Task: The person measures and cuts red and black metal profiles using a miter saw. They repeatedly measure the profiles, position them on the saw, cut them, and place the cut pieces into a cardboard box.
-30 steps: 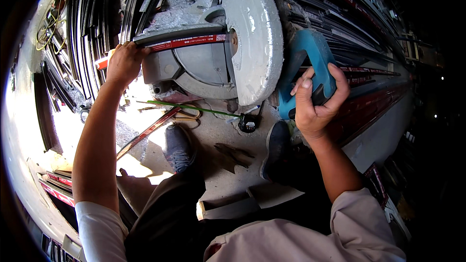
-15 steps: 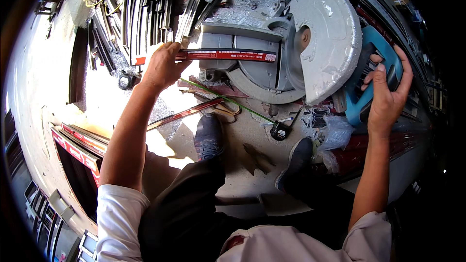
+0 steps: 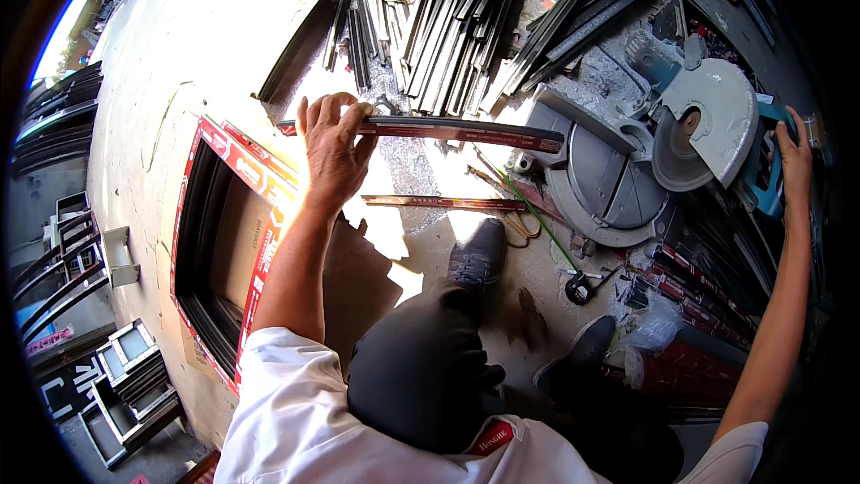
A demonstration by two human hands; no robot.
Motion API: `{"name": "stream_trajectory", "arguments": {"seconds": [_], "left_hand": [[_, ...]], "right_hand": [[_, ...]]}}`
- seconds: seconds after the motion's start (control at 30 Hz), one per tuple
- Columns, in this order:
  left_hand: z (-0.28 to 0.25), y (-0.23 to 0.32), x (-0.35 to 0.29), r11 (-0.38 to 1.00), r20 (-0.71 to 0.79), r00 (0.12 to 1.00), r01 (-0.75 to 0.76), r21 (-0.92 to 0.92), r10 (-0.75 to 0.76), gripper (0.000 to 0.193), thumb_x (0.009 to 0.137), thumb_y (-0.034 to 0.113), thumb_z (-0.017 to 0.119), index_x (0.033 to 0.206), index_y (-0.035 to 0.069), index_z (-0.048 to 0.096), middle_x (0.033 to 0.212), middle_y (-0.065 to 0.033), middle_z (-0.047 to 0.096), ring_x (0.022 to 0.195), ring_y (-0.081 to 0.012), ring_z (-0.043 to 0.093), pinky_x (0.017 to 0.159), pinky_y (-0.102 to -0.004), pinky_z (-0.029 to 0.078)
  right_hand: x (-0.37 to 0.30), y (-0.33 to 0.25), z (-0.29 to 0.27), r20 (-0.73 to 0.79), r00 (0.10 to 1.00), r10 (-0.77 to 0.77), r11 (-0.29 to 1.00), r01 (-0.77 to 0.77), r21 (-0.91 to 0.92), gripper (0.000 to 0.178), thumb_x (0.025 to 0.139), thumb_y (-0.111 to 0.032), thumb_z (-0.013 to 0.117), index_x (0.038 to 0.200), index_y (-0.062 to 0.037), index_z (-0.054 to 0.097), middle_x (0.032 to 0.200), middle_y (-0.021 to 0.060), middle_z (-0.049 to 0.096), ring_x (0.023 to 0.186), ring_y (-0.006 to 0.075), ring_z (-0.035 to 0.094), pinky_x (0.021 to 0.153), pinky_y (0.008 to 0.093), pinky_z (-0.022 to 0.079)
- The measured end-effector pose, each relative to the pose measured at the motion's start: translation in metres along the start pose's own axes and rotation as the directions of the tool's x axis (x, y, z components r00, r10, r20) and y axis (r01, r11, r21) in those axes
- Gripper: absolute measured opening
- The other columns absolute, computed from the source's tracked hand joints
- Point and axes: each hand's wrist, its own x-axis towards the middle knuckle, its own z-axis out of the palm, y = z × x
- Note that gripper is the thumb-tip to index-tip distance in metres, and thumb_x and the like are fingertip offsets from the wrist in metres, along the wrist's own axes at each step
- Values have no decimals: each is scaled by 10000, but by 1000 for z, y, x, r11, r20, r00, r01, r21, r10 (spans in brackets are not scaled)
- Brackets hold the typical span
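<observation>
Gripping the long dark aluminium profile strip [image 3: 448,131], the left hand [image 3: 333,151] steadies it across the grey circular mitre saw [image 3: 627,161]; right hand [image 3: 793,161] fingers close on the saw's blue handle [image 3: 763,181].

Bare floor [image 3: 179,54] left of stacked profiles [image 3: 448,27]

A dark metal strip [image 3: 448,131] with a red film along it is shining glossy in the sun. The saw [image 3: 645,161] is showing dull grey cast metal, a smooth pale blade guard [image 3: 721,112] and a blue plastic handle [image 3: 761,175]. The concrete floor [image 3: 206,45] is looking rough and dusty. The shirt [image 3: 296,412] is showing white cloth, the trousers [image 3: 421,367] matt dark cloth.
</observation>
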Motion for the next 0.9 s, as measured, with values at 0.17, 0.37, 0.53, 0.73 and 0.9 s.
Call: {"name": "stream_trajectory", "arguments": {"seconds": [0.17,0.37,0.53,0.73,0.9], "left_hand": [[-80,-108,-64,980,-110,983,162,116,-149,409,726,-23,736,1101,139,715,1297,-103,653,1313,-336,560,1187,-550,311],[-105,-179,-143,870,34,896,421,259,-443,373,762,-66,699,1060,154,749,1459,-109,561,1438,-343,473,1273,-591,201],[-90,-226,-199,781,47,789,596,187,-613,615,754,-147,595,1230,205,760,1600,-217,442,1475,-444,415,1244,-493,339],[-62,-208,-191,584,208,550,713,389,-809,531,918,9,656,1344,321,714,1336,-119,577,1282,-353,587,1042,-436,524],[-34,-214,-201,524,381,429,830,192,-819,486,950,125,698,1404,297,682,1104,-117,737,1108,-303,724,940,-429,568]], "right_hand": [[38,26,27,6,999,-40,998,40,52,487,1064,-388,662,1509,-204,598,876,13,655,687,105,582,628,281,524],[65,68,26,-86,992,-93,995,90,-44,474,1070,-383,647,1510,-216,591,903,31,653,718,133,589,647,313,541],[88,82,30,-19,995,-101,993,100,-68,490,1075,-397,632,1524,-211,579,1083,84,693,854,175,631,749,331,541],[87,82,10,45,997,-64,992,69,-108,496,1081,-379,632,1526,-167,575,1438,151,640,1327,271,591,1122,390,450],[101,101,-10,40,996,-75,977,82,-198,497,1065,-418,635,1514,-210,592,1375,142,670,1244,290,633,1058,403,494]]}}
